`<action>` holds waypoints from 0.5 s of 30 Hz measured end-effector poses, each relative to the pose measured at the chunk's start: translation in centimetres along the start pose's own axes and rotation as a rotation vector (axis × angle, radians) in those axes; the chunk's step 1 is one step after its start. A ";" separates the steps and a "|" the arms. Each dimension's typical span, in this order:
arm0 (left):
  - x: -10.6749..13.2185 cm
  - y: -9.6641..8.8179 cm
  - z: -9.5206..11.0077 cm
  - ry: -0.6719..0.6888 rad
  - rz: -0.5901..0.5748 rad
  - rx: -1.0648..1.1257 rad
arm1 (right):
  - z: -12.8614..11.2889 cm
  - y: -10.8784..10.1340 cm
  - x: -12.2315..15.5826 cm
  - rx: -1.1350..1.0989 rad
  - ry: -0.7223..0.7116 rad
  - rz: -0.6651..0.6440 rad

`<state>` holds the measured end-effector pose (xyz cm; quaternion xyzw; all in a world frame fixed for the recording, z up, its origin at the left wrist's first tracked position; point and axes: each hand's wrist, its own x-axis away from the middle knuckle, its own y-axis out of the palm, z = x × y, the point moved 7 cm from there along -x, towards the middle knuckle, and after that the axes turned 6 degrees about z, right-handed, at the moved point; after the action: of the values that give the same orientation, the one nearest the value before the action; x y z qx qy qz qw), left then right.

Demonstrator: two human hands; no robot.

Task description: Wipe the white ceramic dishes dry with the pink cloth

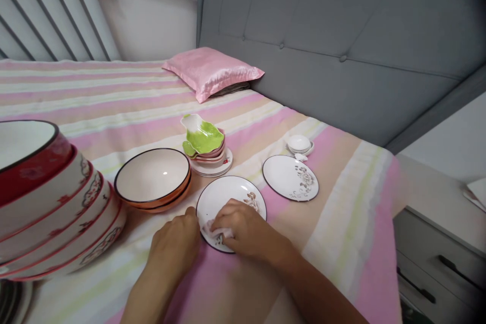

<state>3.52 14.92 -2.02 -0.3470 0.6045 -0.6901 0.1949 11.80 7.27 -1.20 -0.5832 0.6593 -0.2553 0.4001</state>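
Note:
A white plate (216, 197) with a dark rim and brown flower pattern lies on the striped bedspread in front of me. My left hand (176, 238) is closed at the plate's left edge, its fingertips pinching the rim. Bunched under the fingers of my right hand (243, 228) is a white tissue (224, 232), pressed on the plate's near part. A second plate (284, 177) of similar pattern lies to the right. Left of the held plate stand two stacked orange bowls (152, 177); the left hand is close to them.
A tall stack of red-and-white bowls (76, 212) stands at the left. Leaf-shaped green dishes (205, 137) sit on small saucers (212, 168) behind the plate. Small white dishes (298, 143) are farther right. A pink pillow (212, 71) lies by the grey headboard (322, 25); a nightstand (436, 243) is at right.

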 end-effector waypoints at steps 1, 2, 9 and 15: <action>0.0 0.0 0.0 0.003 0.002 -0.001 | -0.1 0.0 0.0 0.026 -0.008 0.010; 0.0 0.0 0.1 0.005 0.005 -0.003 | -0.2 0.0 0.0 0.057 -0.012 0.023; 0.2 -0.2 0.2 0.004 0.007 -0.007 | -0.6 -0.3 0.3 0.271 0.030 0.080; -0.1 0.1 0.0 -0.014 0.003 -0.005 | -0.3 -0.6 0.1 0.321 0.115 0.109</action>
<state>3.56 14.91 -2.16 -0.3513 0.6053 -0.6860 0.1991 11.91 7.02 -0.56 -0.4597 0.6623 -0.3682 0.4630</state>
